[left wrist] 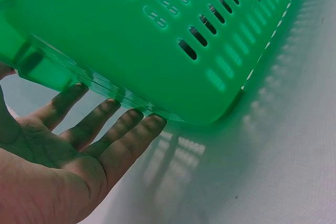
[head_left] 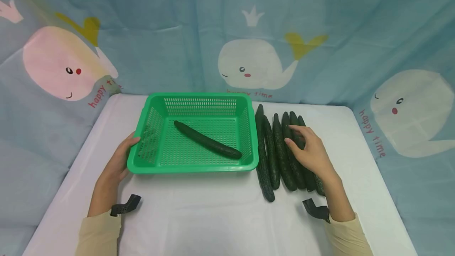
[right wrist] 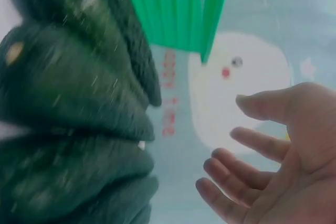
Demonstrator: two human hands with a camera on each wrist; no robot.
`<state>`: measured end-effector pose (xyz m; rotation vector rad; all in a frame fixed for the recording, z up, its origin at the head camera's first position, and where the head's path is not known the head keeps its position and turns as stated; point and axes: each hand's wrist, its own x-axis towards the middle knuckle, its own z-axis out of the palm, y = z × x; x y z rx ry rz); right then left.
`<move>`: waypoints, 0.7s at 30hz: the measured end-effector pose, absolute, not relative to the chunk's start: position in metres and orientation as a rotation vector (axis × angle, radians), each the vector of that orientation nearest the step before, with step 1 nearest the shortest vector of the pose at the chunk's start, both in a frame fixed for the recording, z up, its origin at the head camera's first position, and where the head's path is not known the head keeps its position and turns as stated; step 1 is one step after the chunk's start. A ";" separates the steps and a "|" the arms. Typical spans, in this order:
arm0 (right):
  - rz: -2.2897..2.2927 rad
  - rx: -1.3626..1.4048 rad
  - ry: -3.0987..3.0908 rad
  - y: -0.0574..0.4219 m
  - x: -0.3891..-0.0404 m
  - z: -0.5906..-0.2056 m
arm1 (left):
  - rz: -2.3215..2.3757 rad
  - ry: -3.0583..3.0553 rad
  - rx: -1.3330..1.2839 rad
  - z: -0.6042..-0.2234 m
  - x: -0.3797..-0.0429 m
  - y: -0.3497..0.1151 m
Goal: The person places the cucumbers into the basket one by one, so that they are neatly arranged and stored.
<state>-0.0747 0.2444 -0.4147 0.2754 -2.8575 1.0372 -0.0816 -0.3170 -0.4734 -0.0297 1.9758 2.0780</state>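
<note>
In the head view a green plastic basket (head_left: 193,169) stands left of centre, with one cucumber (head_left: 207,140) lying diagonally inside. My left hand (head_left: 119,158) holds the basket's left side. Its thumb is at the rim, and in the left wrist view the fingertips of that hand (left wrist: 79,150) touch the outer wall near a corner. Several dark green cucumbers (head_left: 282,157) lie side by side to the right of the basket. Over the rightmost ones hovers my right hand (head_left: 311,151), thumb and fingers spread apart. The right wrist view shows this hand (right wrist: 278,161) holding nothing, apart from the cucumbers (right wrist: 68,82).
White cloth covers the table (head_left: 213,216). A blue curtain (head_left: 170,42) printed with whales hangs behind the table and along both sides. The basket's right wall is close against the leftmost cucumber. Black straps with mounts (head_left: 126,205) sit on both wrists.
</note>
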 end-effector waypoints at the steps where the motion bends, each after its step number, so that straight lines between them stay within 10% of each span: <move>1: 1.038 0.253 -2.855 0.249 -0.073 -0.416 | 2.073 1.975 -0.031 -0.473 -0.082 -0.317; 21: 0.952 -0.146 -3.136 0.304 -0.072 -0.441 | 2.043 2.028 -0.031 -0.473 -0.084 -0.313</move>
